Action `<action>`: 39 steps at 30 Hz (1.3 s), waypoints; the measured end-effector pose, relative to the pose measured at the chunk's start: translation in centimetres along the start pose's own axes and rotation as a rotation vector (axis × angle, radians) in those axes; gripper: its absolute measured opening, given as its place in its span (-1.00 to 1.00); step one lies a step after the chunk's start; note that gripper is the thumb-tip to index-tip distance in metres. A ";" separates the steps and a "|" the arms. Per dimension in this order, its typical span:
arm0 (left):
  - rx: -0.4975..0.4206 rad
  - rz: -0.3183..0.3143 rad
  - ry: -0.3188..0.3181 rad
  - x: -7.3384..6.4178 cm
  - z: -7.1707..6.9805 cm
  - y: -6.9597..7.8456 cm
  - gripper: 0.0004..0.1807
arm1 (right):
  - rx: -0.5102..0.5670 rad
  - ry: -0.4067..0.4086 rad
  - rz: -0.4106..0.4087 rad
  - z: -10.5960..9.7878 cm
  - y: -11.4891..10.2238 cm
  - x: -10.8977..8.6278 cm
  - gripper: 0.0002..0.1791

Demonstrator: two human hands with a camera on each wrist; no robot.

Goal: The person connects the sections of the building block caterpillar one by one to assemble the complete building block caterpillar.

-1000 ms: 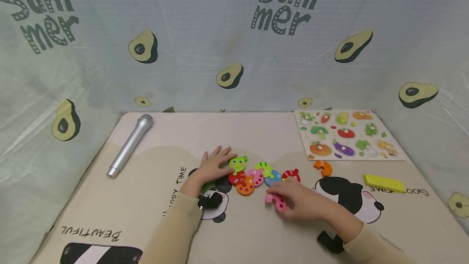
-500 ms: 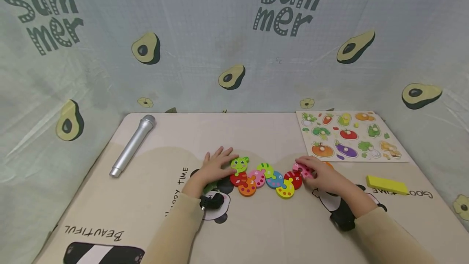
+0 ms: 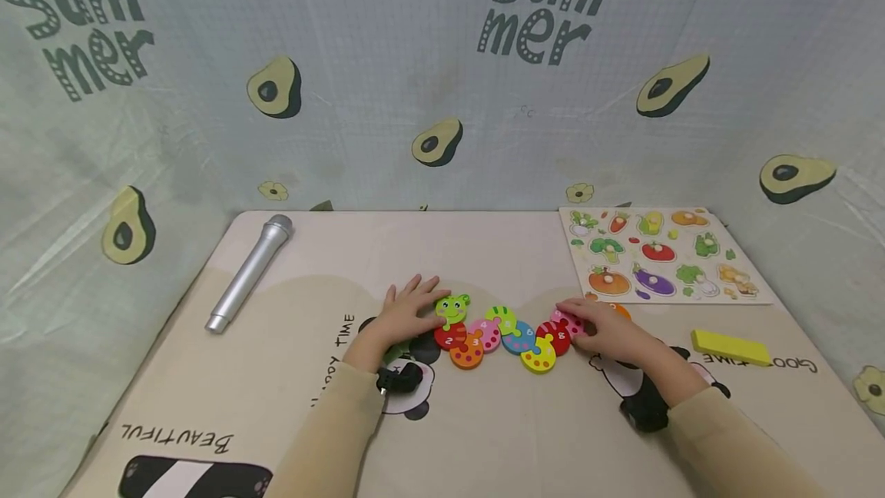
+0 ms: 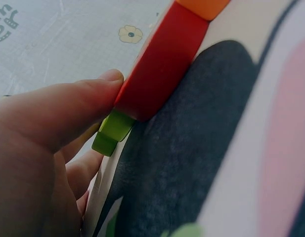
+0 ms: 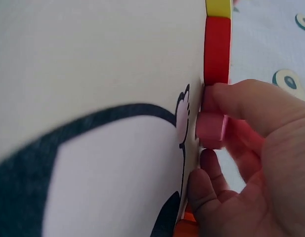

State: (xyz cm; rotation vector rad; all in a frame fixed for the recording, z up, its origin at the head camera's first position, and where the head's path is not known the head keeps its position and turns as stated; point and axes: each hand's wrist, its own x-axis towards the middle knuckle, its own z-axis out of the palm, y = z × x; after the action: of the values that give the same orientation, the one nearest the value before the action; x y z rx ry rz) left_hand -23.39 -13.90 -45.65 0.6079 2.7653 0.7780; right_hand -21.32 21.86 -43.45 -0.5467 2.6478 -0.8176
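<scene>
A wooden number caterpillar lies in a wavy chain, from its green smiling head (image 3: 452, 307) through several round coloured pieces. Beside the head, my left hand (image 3: 403, 321) has its fingers spread; its thumb touches the edge of the red second piece (image 4: 162, 64). At the chain's right end, my right hand (image 3: 611, 333) pinches a pink dotted caterpillar piece (image 3: 567, 321) against the red striped piece (image 3: 555, 338). In the right wrist view, thumb and fingers are around the pink piece, close to the table surface. Partly behind the right hand is an orange piece (image 3: 621, 310).
A vegetable peg puzzle board (image 3: 667, 260) lies at the back right, with a yellow block (image 3: 730, 348) nearer. A silver toy microphone (image 3: 250, 273) lies at the back left. The table cover (image 3: 484, 429) bears printed pandas and lettering. Behind hangs a cloth (image 3: 353, 44) with avocado prints.
My right hand has carried the pink piece from in front of the chain to its right end, beside the red striped piece. My left hand has stayed by the head.
</scene>
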 end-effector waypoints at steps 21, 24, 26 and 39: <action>-0.014 -0.003 0.009 0.0 0.4 0.0 -0.39 | -0.144 0.199 0.045 -1.2 1.5 -1.9 -0.38; -0.020 -0.008 0.009 -0.1 0.3 0.0 -0.40 | -0.174 0.169 0.080 -1.5 1.9 -2.3 -0.39; -0.023 -0.007 0.010 -0.1 0.2 0.0 -0.40 | -0.192 0.149 0.088 -1.6 2.1 -2.5 -0.39; -0.019 0.003 0.021 0.1 0.1 0.0 -0.40 | -0.209 0.115 0.131 -1.5 1.7 -3.1 -0.37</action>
State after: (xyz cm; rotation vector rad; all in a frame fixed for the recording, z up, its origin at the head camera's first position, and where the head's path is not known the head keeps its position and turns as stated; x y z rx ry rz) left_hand -23.41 -13.80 -45.72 0.6035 2.7727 0.8150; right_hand -19.67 25.27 -42.72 -0.3809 2.8593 -0.5527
